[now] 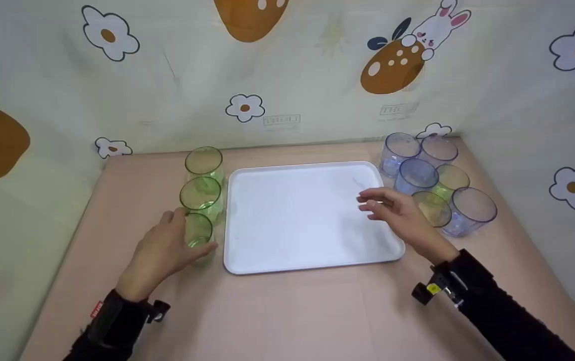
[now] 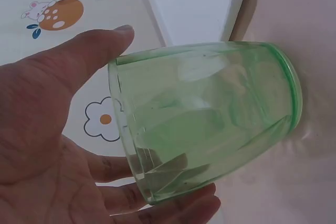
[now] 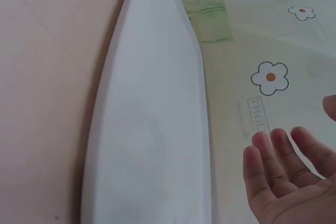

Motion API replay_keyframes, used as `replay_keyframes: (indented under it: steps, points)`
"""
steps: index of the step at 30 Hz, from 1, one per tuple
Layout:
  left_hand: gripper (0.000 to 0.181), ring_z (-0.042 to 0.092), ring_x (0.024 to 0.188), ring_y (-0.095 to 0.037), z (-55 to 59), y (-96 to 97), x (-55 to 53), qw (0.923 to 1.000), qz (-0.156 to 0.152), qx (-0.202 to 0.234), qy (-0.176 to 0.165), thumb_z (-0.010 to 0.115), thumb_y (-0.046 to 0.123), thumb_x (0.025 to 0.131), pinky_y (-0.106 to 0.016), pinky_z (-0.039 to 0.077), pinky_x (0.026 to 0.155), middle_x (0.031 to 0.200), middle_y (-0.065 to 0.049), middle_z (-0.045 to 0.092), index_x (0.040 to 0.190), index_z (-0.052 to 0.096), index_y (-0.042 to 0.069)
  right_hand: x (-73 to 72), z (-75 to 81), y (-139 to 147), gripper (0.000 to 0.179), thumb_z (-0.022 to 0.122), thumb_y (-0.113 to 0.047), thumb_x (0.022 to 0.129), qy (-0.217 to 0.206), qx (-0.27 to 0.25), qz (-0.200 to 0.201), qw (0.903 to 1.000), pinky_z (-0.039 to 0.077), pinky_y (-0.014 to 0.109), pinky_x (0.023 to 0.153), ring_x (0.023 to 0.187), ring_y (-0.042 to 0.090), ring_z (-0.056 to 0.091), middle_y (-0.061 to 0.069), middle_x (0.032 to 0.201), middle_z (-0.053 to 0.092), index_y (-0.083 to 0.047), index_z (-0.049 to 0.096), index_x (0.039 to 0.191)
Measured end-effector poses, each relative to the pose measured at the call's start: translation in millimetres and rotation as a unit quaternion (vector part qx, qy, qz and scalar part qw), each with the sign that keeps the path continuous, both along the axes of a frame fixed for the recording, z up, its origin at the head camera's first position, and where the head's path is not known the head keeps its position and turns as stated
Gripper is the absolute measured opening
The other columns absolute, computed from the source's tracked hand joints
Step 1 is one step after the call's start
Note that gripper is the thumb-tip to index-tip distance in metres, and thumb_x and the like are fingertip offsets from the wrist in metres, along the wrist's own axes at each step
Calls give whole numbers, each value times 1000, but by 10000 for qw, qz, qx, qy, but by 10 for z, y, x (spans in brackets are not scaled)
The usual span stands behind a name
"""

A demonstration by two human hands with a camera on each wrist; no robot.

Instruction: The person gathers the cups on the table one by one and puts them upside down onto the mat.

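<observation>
In the head view my left hand (image 1: 159, 250) is around the nearest of three clear green cups (image 1: 198, 233), which stands upright on the table. The left wrist view shows that green cup (image 2: 199, 114) close up, the fingers reaching along its far side and the thumb tip just off its rim. Two more green cups, a middle one (image 1: 200, 195) and a far one (image 1: 204, 163), line up behind it. My right hand (image 1: 403, 215) hovers over the right edge of a white tray (image 1: 297, 220), its fingers loosely bent and holding nothing.
Beyond my right hand stands a cluster of clear cups, some blue like the near one (image 1: 473, 208) and two yellow-green, including the one by the hand (image 1: 433, 208). A patterned cloth (image 1: 307, 75) walls the back and sides of the pinkish table (image 1: 292, 311).
</observation>
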State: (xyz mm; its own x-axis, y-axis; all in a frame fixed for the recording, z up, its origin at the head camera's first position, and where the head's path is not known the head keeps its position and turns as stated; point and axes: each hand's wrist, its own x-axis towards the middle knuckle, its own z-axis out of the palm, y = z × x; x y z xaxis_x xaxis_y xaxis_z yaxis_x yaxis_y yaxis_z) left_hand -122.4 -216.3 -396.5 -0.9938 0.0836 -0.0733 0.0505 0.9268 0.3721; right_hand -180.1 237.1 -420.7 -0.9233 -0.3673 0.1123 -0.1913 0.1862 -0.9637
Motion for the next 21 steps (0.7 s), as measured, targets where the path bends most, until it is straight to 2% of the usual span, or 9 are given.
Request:
replay_keyframes:
  steps: [4, 6, 8, 11, 15, 21]
  points:
    - [96, 63, 87, -45, -22, -8, 15, 9999, -32, 52, 103, 83, 47, 81, -59, 55, 70, 118, -35, 52, 138, 40, -17, 19, -100, -2, 37, 61, -19, 105, -120, 191, 53, 9997, 53, 41, 95, 121, 44, 57, 20, 132, 60, 2, 59, 134]
    - [94, 63, 87, -45, -23, -12, 20, 9999, -46, 65, 133, 84, 46, 81, -59, 55, 70, 117, -35, 53, 138, 42, -17, 20, -142, -8, 35, 62, -18, 104, 112, 589, 60, 9982, 52, 41, 97, 121, 41, 58, 21, 132, 60, 2, 60, 133]
    - [93, 63, 88, -45, -12, -11, 25, 9998, -68, 75, 145, 84, 45, 81, -59, 55, 71, 117, -35, 54, 137, 43, -17, 25, -171, -6, 35, 63, -18, 103, 460, 1123, 52, 9926, 52, 42, 97, 120, 38, 60, 20, 131, 61, 0, 61, 133]
    - [92, 63, 87, -43, 16, -11, 36, 9998, -104, 85, 153, 84, 45, 81, -58, 55, 71, 116, -35, 55, 136, 45, -17, 37, -197, -4, 36, 66, -21, 102, 898, 1831, 61, 9790, 52, 48, 96, 120, 35, 60, 17, 131, 62, -3, 63, 133]
    - [91, 64, 83, -39, 83, -7, 45, 9996, -135, 120, 233, 84, 45, 80, -56, 55, 67, 114, -34, 57, 136, 46, -16, 48, -207, 3, 40, 68, -24, 101, 1281, 2401, 163, 9621, 49, 53, 99, 125, 33, 56, 12, 135, 60, -5, 62, 135]
    - [89, 64, 83, -41, 226, 21, 82, 9989, -181, 163, 413, 84, 45, 80, -58, 55, 67, 118, -34, 56, 137, 47, -13, 42, -218, 21, 47, 67, -28, 101, 1883, 3309, 257, 9243, 37, 55, 110, 136, 35, 45, 18, 146, 51, -3, 59, 140]
